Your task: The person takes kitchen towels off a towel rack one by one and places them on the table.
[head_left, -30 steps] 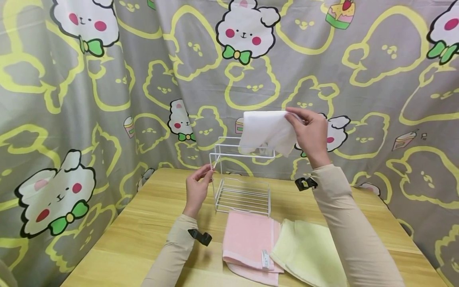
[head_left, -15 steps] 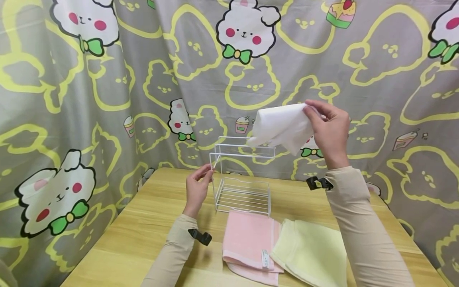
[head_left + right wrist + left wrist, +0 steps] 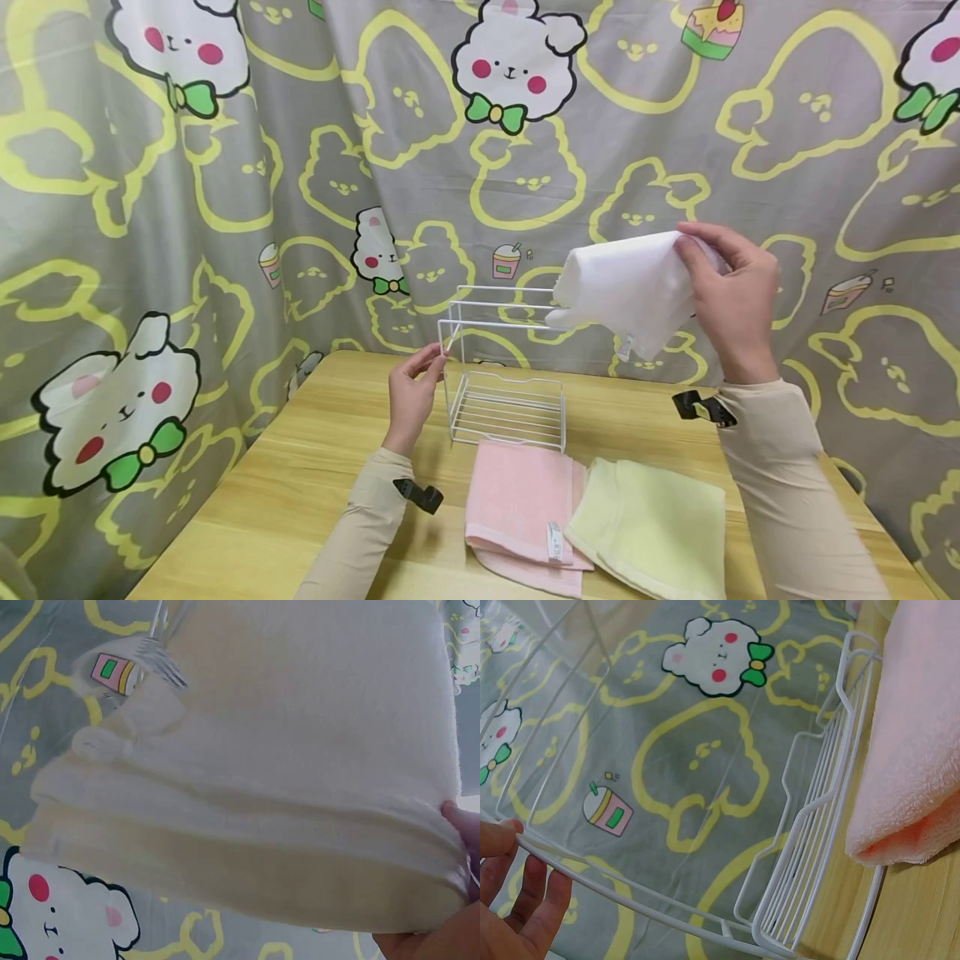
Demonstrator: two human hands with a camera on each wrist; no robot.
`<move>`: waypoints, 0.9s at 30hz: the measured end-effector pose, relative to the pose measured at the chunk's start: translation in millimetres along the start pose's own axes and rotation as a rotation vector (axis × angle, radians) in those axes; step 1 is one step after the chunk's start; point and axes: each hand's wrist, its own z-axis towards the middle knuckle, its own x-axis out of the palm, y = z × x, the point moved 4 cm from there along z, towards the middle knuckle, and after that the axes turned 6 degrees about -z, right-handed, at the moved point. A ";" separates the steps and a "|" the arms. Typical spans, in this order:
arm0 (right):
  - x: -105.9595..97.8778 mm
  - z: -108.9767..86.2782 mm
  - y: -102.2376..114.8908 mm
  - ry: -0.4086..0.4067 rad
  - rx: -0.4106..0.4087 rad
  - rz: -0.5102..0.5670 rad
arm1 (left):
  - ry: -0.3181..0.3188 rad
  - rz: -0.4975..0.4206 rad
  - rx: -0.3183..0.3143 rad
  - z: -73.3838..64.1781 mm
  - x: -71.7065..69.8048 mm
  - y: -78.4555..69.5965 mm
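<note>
My right hand [image 3: 735, 287] pinches a folded white towel [image 3: 630, 287] by its top right corner, holding it up in the air. The towel's left edge overlaps the right ends of the top bars of a white wire rack [image 3: 506, 326] in the head view. In the right wrist view the towel [image 3: 300, 712] fills most of the picture, with thumb and fingers [image 3: 420, 945] at its right edge. My left hand [image 3: 412, 392] grips the rack's left upright, thumb and fingertips on the wire. The rack stands on the table, its slatted bottom shelf [image 3: 810, 847] bare.
A folded pink towel [image 3: 521, 500] with a label lies in front of the rack. Beside it on the right is a folded pale yellow towel [image 3: 660, 525], the two edges meeting. A patterned grey curtain [image 3: 420, 167] hangs behind the wooden table [image 3: 300, 467].
My right hand has moved right with the white towel, drawing it from over the rack's top bars to their right ends. The left hand and the rack stay put.
</note>
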 end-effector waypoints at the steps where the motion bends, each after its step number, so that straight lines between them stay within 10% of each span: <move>1: -3.4 -0.7 -0.5 -0.007 -0.004 -0.001 | -0.001 0.006 -0.001 0.2 0.2 0.0; 27: -43.9 -46.0 -21.8 0.067 -0.022 -0.230 | -0.004 0.013 0.008 0.7 0.6 0.7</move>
